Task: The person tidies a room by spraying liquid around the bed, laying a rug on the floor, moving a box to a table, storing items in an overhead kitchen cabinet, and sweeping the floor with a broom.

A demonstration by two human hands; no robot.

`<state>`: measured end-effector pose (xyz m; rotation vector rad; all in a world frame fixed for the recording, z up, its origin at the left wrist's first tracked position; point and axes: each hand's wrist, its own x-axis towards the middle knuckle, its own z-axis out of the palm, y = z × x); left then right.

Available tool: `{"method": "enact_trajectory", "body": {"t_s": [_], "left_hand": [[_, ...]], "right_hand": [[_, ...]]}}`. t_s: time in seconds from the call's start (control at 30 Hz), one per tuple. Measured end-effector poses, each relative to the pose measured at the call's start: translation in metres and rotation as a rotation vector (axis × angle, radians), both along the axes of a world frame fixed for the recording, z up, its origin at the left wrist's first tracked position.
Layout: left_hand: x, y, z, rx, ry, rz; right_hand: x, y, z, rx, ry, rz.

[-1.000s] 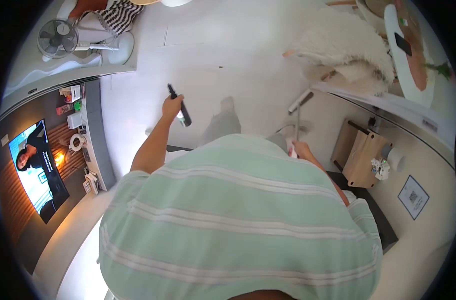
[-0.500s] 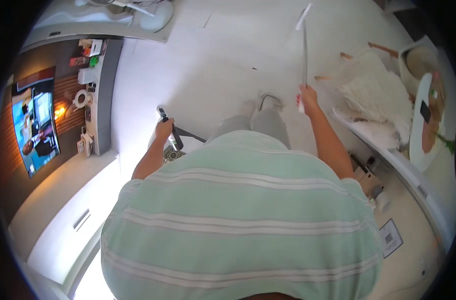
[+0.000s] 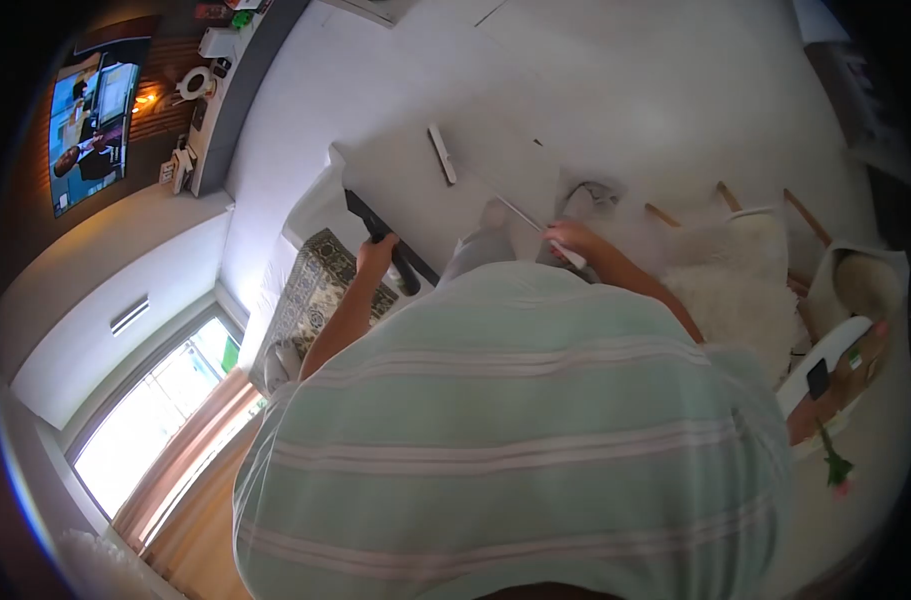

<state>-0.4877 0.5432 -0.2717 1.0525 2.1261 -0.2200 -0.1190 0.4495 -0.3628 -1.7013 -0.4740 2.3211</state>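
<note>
My left hand [image 3: 377, 255] is closed round a dark bottle [image 3: 406, 276], held upright-looking beside a patterned cloth [image 3: 323, 262] on the left. In my right hand [image 3: 572, 238] is the white handle of a long thin pole [image 3: 520, 214], gripped in front of my body. A flat white head [image 3: 441, 155] lies on the floor up and to the left of the pole's far end; the link between them is hard to make out. Both hands are low, on either side of my legs.
A fluffy white chair [image 3: 730, 300] with wooden legs stands at the right, beside a white-edged table [image 3: 840, 385] bearing a phone and a flower. At the left are a television [image 3: 95, 120], a shelf [image 3: 237, 85] and a window [image 3: 150, 420]. My feet stand on the pale floor.
The view has turned toward the window. The pole has swung from the right to the left, with its head now ahead of my left side. Both hands still hold their things.
</note>
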Motion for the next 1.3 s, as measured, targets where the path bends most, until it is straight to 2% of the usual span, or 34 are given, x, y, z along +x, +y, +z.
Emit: {"method": "enact_trajectory", "body": {"t_s": [0.1, 0.13, 0.17, 0.2, 0.27, 0.37, 0.43, 0.47, 0.53, 0.57, 0.63, 0.73, 0.83, 0.97, 1.03, 1.07, 1.13, 1.17, 1.23, 1.3], "left_hand": [[0.014, -0.036, 0.010, -0.026, 0.031, 0.044], [0.012, -0.046, 0.011, -0.026, 0.041, 0.076], [0.008, -0.052, 0.009, -0.020, 0.058, 0.105], [0.003, -0.056, 0.003, -0.009, 0.073, 0.130], [-0.004, -0.058, -0.005, 0.002, 0.083, 0.155], [0.004, -0.051, -0.005, -0.005, 0.068, 0.157], [0.021, -0.035, 0.015, -0.019, 0.080, 0.161], [0.018, -0.033, 0.013, -0.065, 0.076, 0.160], [0.007, -0.028, 0.009, -0.066, 0.038, 0.133], [0.002, -0.025, 0.007, -0.080, 0.074, 0.114], [-0.012, -0.023, 0.003, -0.030, 0.063, 0.122], [-0.049, -0.009, -0.020, 0.026, 0.047, 0.120], [-0.069, 0.028, -0.018, 0.000, -0.005, 0.110], [-0.124, 0.097, -0.030, 0.011, 0.008, -0.018], [-0.157, 0.128, -0.041, 0.063, 0.051, -0.053], [-0.174, 0.144, -0.034, 0.062, -0.013, 0.033], [-0.202, 0.166, -0.008, 0.072, -0.050, 0.144], [-0.220, 0.174, -0.001, 0.074, -0.068, 0.185], [-0.259, 0.169, -0.008, 0.197, -0.041, 0.150], [-0.284, 0.166, 0.005, 0.118, -0.016, 0.225]], "right_hand": [[0.052, -0.032, -0.030, 0.116, -0.152, 0.187], [0.089, -0.048, -0.016, -0.029, -0.058, -0.018], [0.114, -0.042, 0.042, -0.139, -0.153, -0.181], [0.151, -0.062, 0.030, -0.157, -0.225, -0.194], [0.206, -0.064, 0.065, -0.222, -0.360, -0.170], [0.255, -0.076, 0.062, -0.118, -0.584, -0.187], [0.258, -0.067, 0.041, -0.008, -0.747, -0.096], [0.252, -0.068, 0.028, 0.074, -0.740, -0.142], [0.233, -0.055, 0.013, 0.260, -0.722, -0.247], [0.223, -0.046, 0.013, 0.244, -0.703, -0.245], [0.176, -0.025, 0.056, 0.193, -0.676, -0.244], [0.115, 0.005, 0.082, 0.110, -0.499, -0.189], [0.036, 0.048, 0.068, 0.109, -0.310, -0.021], [-0.110, 0.125, 0.015, 0.383, -0.064, 0.318], [-0.195, 0.163, -0.012, 0.227, 0.007, 0.234], [-0.237, 0.179, -0.026, 0.234, 0.062, 0.187], [-0.306, 0.217, -0.063, 0.119, 0.100, 0.309], [-0.328, 0.228, -0.064, 0.078, 0.065, 0.265], [-0.349, 0.264, -0.068, 0.021, -0.028, 0.142], [-0.328, 0.275, -0.074, -0.002, 0.006, 0.054]]}}
